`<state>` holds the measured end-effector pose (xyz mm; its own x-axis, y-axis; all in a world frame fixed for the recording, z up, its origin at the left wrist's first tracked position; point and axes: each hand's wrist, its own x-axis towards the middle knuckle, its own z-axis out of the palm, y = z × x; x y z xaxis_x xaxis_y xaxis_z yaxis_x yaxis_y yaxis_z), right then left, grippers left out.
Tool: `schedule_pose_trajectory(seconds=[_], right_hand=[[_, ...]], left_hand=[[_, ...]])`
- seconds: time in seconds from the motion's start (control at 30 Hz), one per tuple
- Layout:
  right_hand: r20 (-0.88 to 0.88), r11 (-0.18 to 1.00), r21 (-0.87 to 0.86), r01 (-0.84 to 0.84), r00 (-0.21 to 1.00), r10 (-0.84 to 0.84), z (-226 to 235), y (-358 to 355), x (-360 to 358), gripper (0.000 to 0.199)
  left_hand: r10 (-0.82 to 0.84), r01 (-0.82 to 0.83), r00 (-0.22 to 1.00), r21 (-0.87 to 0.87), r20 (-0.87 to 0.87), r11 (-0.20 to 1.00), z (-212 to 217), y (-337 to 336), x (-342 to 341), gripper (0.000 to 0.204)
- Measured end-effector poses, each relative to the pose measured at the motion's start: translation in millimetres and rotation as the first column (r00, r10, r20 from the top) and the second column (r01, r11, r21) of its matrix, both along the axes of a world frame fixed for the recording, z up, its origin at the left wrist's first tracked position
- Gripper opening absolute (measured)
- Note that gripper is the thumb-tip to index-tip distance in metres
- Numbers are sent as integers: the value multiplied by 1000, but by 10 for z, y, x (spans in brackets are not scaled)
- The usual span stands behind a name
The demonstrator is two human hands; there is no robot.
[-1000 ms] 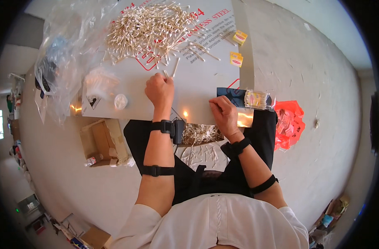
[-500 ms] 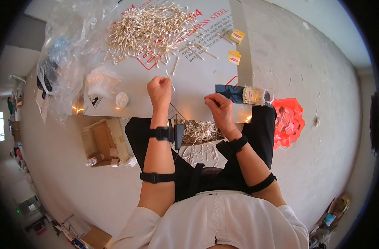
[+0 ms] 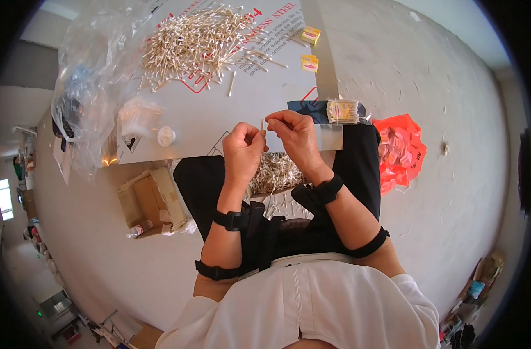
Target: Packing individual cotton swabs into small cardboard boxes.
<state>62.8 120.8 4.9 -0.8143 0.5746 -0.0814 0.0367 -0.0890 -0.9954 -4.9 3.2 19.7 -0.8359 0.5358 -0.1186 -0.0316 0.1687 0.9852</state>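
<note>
Near the middle of the frame, the left hand [image 3: 243, 146] and the right hand [image 3: 295, 135] met fingertip to fingertip, both pinched on one thin pale cotton swab [image 3: 262, 124] that stood upright between them, its lower part hidden by the fingers. Just right of the right hand lay a small bundle of swabs in a clear wrapper [image 3: 342, 111]. A loose heap of white swabs [image 3: 191, 42] spread across the upper left of the grey board [image 3: 207, 113], and another heap [image 3: 275, 173] lay partly hidden below the wrists.
</note>
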Motion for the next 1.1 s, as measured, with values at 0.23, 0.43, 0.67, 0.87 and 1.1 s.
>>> schedule_pose_trajectory(seconds=[0.23,0.43,0.67,0.87,1.1], right_hand=[[-73,997,-30,76,994,-78,82,-49,45,12],[-60,997,-38,66,996,-68,176,-10,113,13],[288,884,263,-386,906,310,-281,44,529,5],[622,643,224,-733,615,485,-295,50,646,20],[144,961,-137,-242,955,261,-20,73,526,11]], left_hand=[[-98,51,946,-156,-308,986,-16,-40,55,17],[-65,64,998,26,12,998,55,-129,52,14],[-166,22,925,386,342,922,-6,-316,-34,12],[-250,19,874,485,416,874,-36,-358,-51,12],[-251,52,882,447,399,893,-26,-322,-33,13]])
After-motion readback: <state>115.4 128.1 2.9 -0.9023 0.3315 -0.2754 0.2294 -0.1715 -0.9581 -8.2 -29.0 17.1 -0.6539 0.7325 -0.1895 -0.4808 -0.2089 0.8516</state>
